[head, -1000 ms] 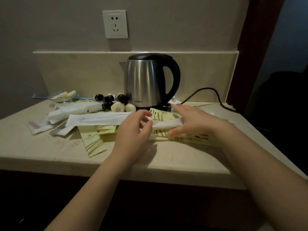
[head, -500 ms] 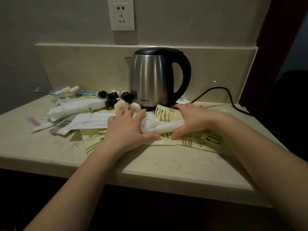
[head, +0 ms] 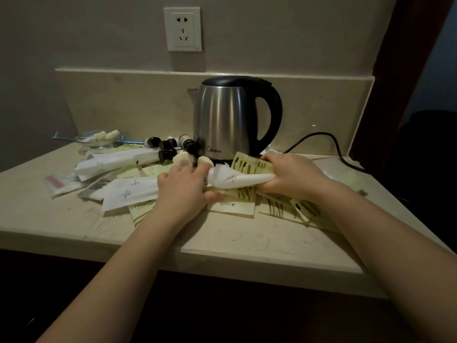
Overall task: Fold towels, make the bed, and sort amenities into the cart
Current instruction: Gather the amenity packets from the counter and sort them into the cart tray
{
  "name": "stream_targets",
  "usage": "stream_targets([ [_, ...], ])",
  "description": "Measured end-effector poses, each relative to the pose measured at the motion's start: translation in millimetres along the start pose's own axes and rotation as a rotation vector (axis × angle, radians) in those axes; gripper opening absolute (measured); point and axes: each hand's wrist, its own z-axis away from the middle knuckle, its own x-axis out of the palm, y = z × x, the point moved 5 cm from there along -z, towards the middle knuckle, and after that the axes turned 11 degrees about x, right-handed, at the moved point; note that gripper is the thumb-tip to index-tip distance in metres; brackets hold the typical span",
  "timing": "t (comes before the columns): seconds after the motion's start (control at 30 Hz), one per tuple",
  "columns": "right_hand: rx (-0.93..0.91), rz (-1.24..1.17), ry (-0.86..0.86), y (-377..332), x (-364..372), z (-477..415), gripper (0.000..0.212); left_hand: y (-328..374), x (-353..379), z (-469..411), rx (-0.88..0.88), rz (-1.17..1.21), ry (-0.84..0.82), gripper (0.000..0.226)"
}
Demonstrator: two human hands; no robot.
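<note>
On the pale counter, in front of the steel kettle, we held a crumpled white packet between both hands. Our right hand gripped one end with curled fingers. Our left hand pinched the other end, thumb beneath and fingers laid over it. Yellow-green sachets lay flat under the packet. Small black-capped bottles lay just beside the kettle's base, and long white wrappers lay under our left hand.
</note>
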Motion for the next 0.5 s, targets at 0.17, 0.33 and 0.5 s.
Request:
stream_targets([
  [0.17,-0.002,-0.212,0.075,-3,-14,0,0.047,10,-10,2,0.032,0.009,0.100,0.045],
  [0.33,-0.062,-0.374,0.165,-18,-28,-4,0.040,16,-17,-1,0.098,0.005,0.201,0.027],
  [0.5,-0.106,-0.575,0.219,-36,-55,-11,0.016,15,-38,-6,0.099,0.075,0.305,0.029],
])
